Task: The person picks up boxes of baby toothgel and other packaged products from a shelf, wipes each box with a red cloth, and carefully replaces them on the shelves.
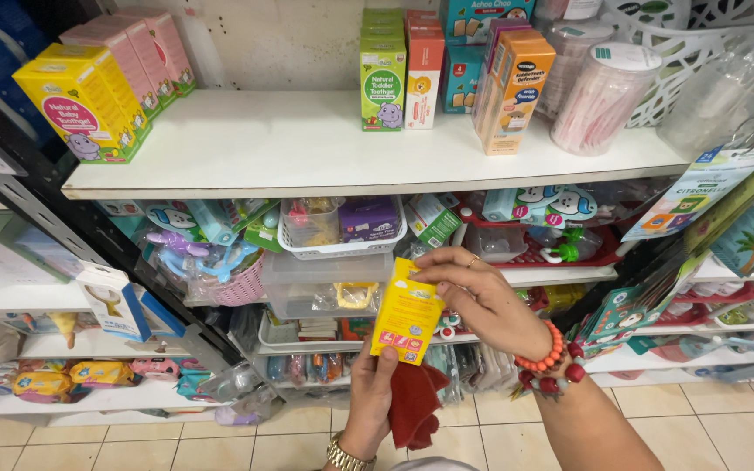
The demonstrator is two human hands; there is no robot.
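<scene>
both hands meet on a small yellow box (407, 321) held upright in front of the shelves. the left hand (368, 397) comes up from below, thumb pressed on the box's lower front edge, and the same hand keeps a dark red cloth (414, 403) bunched against its palm, hanging just under the box. a gold watch (345, 455) sits on that wrist. the right hand (482, 301) reaches in from the right and pinches the box's top corner with its fingertips (425, 270); a ring shows on one finger and coral-red bead bracelets (551, 362) circle the wrist. so the hands are close together, each clamped on the box.

just behind the box is a clear plastic tub (325, 283) and, above it, a white basket (342, 234) of small packs. well above the hands, the white shelf (307, 153) carries a green box (383, 80) and an orange box (514, 87). far to the left of the hands stand yellow boxes (80, 100). what lies on the lower shelves behind the cloth is too cluttered to make out, perhaps flat packets.
</scene>
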